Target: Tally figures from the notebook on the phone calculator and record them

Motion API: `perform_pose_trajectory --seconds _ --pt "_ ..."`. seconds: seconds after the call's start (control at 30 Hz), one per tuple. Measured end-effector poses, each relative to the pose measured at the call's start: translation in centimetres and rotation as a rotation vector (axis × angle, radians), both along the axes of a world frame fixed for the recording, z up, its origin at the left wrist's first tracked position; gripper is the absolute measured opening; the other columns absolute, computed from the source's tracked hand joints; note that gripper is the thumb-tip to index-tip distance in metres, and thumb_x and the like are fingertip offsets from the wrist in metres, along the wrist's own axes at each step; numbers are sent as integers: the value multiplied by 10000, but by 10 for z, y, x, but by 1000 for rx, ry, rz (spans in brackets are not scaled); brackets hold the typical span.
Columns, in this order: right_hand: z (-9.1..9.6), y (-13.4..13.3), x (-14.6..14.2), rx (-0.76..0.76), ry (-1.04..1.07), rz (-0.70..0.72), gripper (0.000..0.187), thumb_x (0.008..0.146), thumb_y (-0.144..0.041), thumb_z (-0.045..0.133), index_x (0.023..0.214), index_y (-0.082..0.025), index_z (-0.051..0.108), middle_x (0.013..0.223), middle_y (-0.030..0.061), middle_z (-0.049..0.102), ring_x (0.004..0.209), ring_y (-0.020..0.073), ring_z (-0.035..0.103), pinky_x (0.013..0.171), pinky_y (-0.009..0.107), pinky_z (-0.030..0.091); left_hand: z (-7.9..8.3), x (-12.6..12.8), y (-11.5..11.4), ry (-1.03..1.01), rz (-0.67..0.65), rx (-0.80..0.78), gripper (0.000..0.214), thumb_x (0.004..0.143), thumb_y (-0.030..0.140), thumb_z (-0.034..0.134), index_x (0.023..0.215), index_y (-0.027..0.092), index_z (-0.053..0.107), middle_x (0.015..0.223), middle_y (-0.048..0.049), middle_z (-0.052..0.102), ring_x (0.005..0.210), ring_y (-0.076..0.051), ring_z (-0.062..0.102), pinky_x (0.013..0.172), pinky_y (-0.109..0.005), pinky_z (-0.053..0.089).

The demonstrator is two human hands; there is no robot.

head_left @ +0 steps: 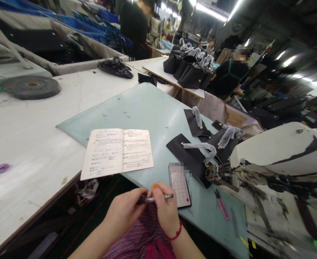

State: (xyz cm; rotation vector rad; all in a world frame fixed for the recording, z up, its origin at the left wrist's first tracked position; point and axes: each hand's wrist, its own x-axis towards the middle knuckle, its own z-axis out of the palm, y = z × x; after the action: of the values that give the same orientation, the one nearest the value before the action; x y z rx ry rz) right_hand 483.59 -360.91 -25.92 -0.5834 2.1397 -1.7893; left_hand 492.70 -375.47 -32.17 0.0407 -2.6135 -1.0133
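Note:
Both hands hold a pen [168,196] level in front of my lap. My left hand [124,208] is closed around its left end, and my right hand [167,212] pinches it further right, with a red cord on that wrist. Beyond them an open notebook [138,149] with handwritten pages lies at the table's edge. Just right of my right hand a phone [180,187] rests on the pale green tabletop [145,104], its screen lit with what looks like a keypad. Black leather panels [193,154] with plastic-wrapped handles lie past the phone.
A sewing machine [277,151] stands at the right. Pink thread snips [222,207] lie near it. Several black bags [192,73] sit on a board at the back. A grey roll of tape [31,86] lies at the left. Co-workers [228,77] are in the background.

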Motion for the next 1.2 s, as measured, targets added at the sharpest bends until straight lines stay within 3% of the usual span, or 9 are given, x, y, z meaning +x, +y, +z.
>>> perform_pose_trajectory --seconds 0.1,0.17,0.23,0.3,0.4,0.47,0.6,0.77,1.2 --pt "2 7 -18 -283 -83 -339 395 945 -450 420 716 -184 601 540 -26 478 446 99 414 423 233 324 0 7 -32 -8 176 -109 186 915 367 508 1040 253 585 657 46 577 550 -125 565 494 -249 454" --pt "-1 -2 -28 -387 -122 -298 428 952 -508 371 964 -180 645 669 18 614 554 133 563 481 246 446 3 2 -47 65 203 -235 198 918 374 503 1024 241 604 757 16 608 680 -143 601 586 -267 489" --pt "-10 -22 -33 -370 -142 -122 425 929 -510 436 1150 -187 602 972 81 687 861 188 657 688 312 549 4 -10 -51 118 176 -386 216 926 348 483 1037 223 619 1003 -33 640 864 -192 612 738 -328 517" --pt "-27 -47 -36 -303 -106 -69 335 866 -451 581 1074 -190 621 1042 72 671 946 189 639 790 317 541 1 -26 -46 104 139 -527 256 931 329 466 1092 202 619 1208 -73 590 920 -236 589 808 -398 509" --pt "-54 -69 -43 -199 8 -232 209 828 -388 640 865 -187 593 811 7 629 747 140 607 703 262 515 -16 -44 -34 56 105 -632 325 926 323 482 1199 178 582 1349 -97 505 921 -263 558 829 -436 490" --pt "-67 -70 -49 -156 47 -298 197 870 -381 577 927 -192 581 775 -5 611 697 132 591 656 251 503 -30 -49 -29 46 123 -623 353 920 323 502 1231 166 562 1383 -91 481 921 -263 544 839 -431 478" --pt "-75 -60 -62 -58 81 -164 239 914 -379 503 994 -197 635 882 27 670 792 152 629 735 267 511 -44 -47 -24 21 193 -558 372 912 332 524 1250 179 550 1410 -58 463 891 -255 519 844 -431 460" --pt "-78 -64 -68 5 150 -245 201 863 -379 589 807 -189 553 731 -15 585 672 127 564 620 231 453 -35 -48 -18 -12 240 -528 352 908 325 528 1236 207 575 1395 -52 474 880 -246 507 826 -423 467" --pt "-85 -73 -69 135 276 -144 314 902 -347 525 637 -194 456 597 -58 476 565 93 450 571 226 340 -35 -50 -15 -73 272 -507 378 929 331 480 1298 279 539 1404 -24 461 932 -247 517 806 -406 473"
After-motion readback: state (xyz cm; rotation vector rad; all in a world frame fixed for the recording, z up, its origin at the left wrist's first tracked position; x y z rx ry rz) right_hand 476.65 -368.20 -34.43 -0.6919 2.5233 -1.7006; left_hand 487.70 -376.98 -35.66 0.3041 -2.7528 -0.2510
